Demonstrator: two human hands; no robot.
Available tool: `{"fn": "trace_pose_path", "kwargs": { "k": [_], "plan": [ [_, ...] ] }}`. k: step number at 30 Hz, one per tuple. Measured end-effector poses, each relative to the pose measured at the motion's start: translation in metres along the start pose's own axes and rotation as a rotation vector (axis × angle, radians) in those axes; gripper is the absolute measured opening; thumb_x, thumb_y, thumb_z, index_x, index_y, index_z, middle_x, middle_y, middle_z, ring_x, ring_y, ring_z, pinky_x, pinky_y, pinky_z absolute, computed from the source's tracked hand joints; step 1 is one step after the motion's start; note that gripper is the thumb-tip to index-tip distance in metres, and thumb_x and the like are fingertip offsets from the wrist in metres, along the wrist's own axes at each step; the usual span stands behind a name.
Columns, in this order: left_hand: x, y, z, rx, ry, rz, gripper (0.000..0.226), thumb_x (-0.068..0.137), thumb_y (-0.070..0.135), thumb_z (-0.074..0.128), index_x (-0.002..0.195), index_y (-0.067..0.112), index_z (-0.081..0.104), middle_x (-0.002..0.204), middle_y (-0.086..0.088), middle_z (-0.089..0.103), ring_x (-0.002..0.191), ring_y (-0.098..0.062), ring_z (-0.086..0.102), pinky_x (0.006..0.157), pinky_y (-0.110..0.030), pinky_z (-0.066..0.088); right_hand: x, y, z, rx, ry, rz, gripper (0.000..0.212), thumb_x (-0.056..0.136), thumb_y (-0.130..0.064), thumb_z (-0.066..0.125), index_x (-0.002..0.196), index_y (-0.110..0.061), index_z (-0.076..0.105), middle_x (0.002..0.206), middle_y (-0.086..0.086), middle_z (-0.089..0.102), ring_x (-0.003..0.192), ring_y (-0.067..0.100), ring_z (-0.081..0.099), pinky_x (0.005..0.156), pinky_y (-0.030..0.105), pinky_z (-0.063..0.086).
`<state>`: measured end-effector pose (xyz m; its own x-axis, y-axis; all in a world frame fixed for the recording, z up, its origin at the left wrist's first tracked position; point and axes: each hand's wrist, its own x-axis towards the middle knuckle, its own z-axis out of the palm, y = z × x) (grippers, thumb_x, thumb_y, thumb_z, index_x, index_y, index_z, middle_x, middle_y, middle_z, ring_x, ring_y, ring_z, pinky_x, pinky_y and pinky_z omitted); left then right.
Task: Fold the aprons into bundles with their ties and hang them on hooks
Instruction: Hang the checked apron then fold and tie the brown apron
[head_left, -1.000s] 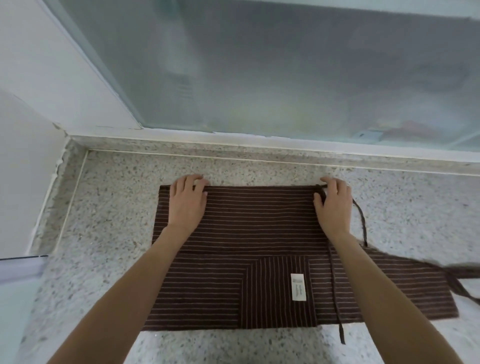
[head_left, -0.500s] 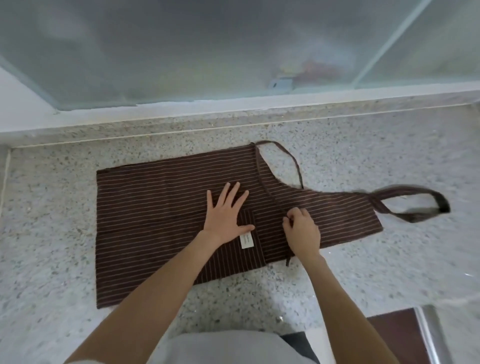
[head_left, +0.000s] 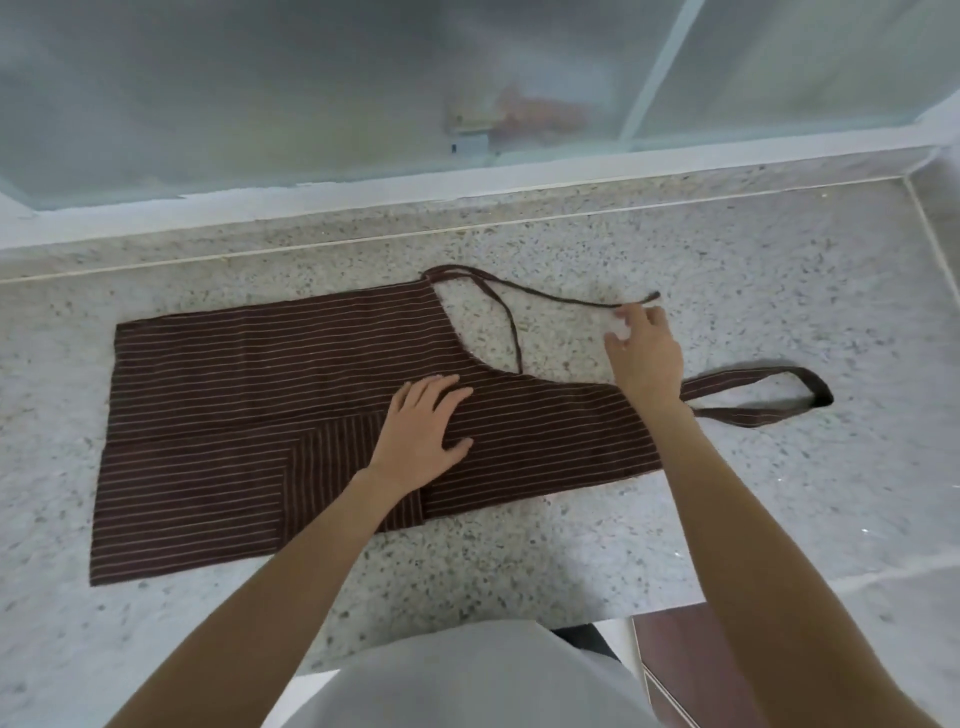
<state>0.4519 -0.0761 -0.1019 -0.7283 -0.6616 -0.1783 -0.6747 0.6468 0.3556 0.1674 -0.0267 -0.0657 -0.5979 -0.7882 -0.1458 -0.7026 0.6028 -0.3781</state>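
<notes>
Striped apron (head_left: 291, 415) lies folded flat on the speckled counter (head_left: 727, 519). Left hand (head_left: 423, 431) presses it, fingers spread flat. Right hand (head_left: 644, 353) pinches the waist tie (head_left: 566, 299) near its free end.

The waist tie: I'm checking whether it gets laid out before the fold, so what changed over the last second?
The right hand left the apron and carried the waist tie out to the right across the counter, pinching near its end. The left hand shifted from the far edge to the apron's middle, pressing flat. The apron stays folded lengthwise, its neck loop untouched.
</notes>
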Motion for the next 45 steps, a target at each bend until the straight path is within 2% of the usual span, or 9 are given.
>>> {"fn": "trace_pose_path", "kwargs": {
  "k": [4, 9, 17, 21, 25, 28, 31, 38, 45],
  "plan": [
    [0.011, 0.052, 0.018, -0.012, -0.069, -0.022, 0.068, 0.084, 0.058, 0.052, 0.141, 0.027, 0.033, 0.148, 0.001, 0.03, 0.137, -0.022, 0.026, 0.112, -0.041, 0.023, -0.057, 0.05, -0.005, -0.052, 0.026, 0.12, 0.031, 0.092, -0.04, 0.052, 0.1, -0.011, 0.059, 0.093, 0.006, 0.066, 0.088, 0.027, 0.06, 0.076, 0.039, 0.048],
    [0.009, 0.09, 0.037, 0.088, -0.236, -0.067, 0.086, 0.077, 0.07, 0.052, 0.146, 0.032, 0.017, 0.156, -0.005, 0.005, 0.143, -0.026, 0.002, 0.115, -0.049, 0.005, -0.094, 0.085, 0.015, -0.132, -0.181, 0.242, 0.051, 0.09, -0.055, 0.045, 0.111, -0.01, 0.056, 0.108, 0.012, 0.06, 0.105, 0.03, 0.052, 0.089, 0.041, 0.041],
    [-0.01, 0.101, 0.046, 0.007, -0.277, -0.073, 0.065, 0.079, 0.058, 0.061, 0.135, 0.035, 0.037, 0.157, -0.002, 0.004, 0.144, -0.026, -0.008, 0.112, -0.058, 0.006, -0.087, 0.091, 0.002, 0.274, -0.191, -0.041, 0.012, 0.087, -0.015, 0.06, 0.089, -0.005, 0.055, 0.093, 0.006, 0.052, 0.078, 0.022, 0.051, 0.065, 0.031, 0.039],
    [-0.017, 0.1, 0.05, -0.088, -0.205, -0.032, 0.021, 0.082, 0.038, 0.066, 0.092, 0.023, 0.056, 0.154, -0.004, 0.017, 0.144, -0.031, -0.003, 0.112, -0.06, 0.007, -0.104, 0.112, 0.012, 0.221, -0.18, -0.06, 0.025, 0.075, 0.007, 0.057, 0.095, -0.007, 0.053, 0.103, 0.007, 0.052, 0.091, 0.025, 0.048, 0.07, 0.028, 0.035],
    [-0.023, 0.097, 0.059, -0.001, -0.114, 0.036, 0.014, 0.078, 0.03, 0.072, 0.079, 0.026, 0.059, 0.147, -0.006, 0.035, 0.142, -0.032, 0.016, 0.11, -0.059, 0.017, -0.103, 0.122, 0.008, 0.264, -0.001, 0.074, 0.02, 0.081, -0.001, 0.059, 0.1, -0.007, 0.056, 0.098, 0.009, 0.056, 0.092, 0.024, 0.049, 0.071, 0.028, 0.038],
    [-0.023, 0.101, 0.059, 0.042, -0.037, 0.063, 0.019, 0.071, 0.027, 0.075, 0.083, 0.027, 0.06, 0.136, -0.006, 0.047, 0.131, -0.024, 0.03, 0.105, -0.055, 0.029, -0.085, 0.125, -0.003, 0.148, 0.163, -0.087, 0.02, 0.082, -0.009, 0.063, 0.102, -0.009, 0.059, 0.095, 0.01, 0.059, 0.09, 0.026, 0.052, 0.077, 0.036, 0.046],
    [-0.019, 0.114, 0.06, 0.011, 0.006, 0.101, 0.023, 0.071, 0.028, 0.074, 0.09, 0.026, 0.062, 0.119, -0.002, 0.054, 0.111, -0.019, 0.042, 0.091, -0.045, 0.041, -0.061, 0.128, -0.004, -0.059, 0.054, -0.234, 0.031, 0.079, -0.012, 0.067, 0.109, -0.015, 0.058, 0.105, 0.01, 0.056, 0.097, 0.03, 0.05, 0.087, 0.039, 0.042],
    [-0.012, 0.128, 0.071, -0.091, -0.017, 0.084, 0.008, 0.078, 0.025, 0.07, 0.085, 0.029, 0.067, 0.101, 0.005, 0.056, 0.095, -0.018, 0.051, 0.083, -0.038, 0.039, -0.028, 0.149, -0.001, -0.244, 0.196, -0.679, 0.025, 0.069, 0.01, 0.058, 0.082, -0.009, 0.066, 0.087, 0.009, 0.063, 0.082, 0.029, 0.053, 0.072, 0.036, 0.046],
    [-0.027, 0.112, 0.063, -0.303, -0.07, 0.128, 0.035, 0.087, 0.041, 0.043, 0.104, 0.024, 0.069, 0.116, 0.005, 0.059, 0.108, -0.01, 0.051, 0.096, -0.028, 0.037, -0.073, 0.136, 0.003, -0.182, 0.115, -0.578, 0.031, 0.075, 0.001, 0.064, 0.103, -0.012, 0.069, 0.118, 0.01, 0.061, 0.115, 0.031, 0.049, 0.096, 0.046, 0.042]
  ]
}}
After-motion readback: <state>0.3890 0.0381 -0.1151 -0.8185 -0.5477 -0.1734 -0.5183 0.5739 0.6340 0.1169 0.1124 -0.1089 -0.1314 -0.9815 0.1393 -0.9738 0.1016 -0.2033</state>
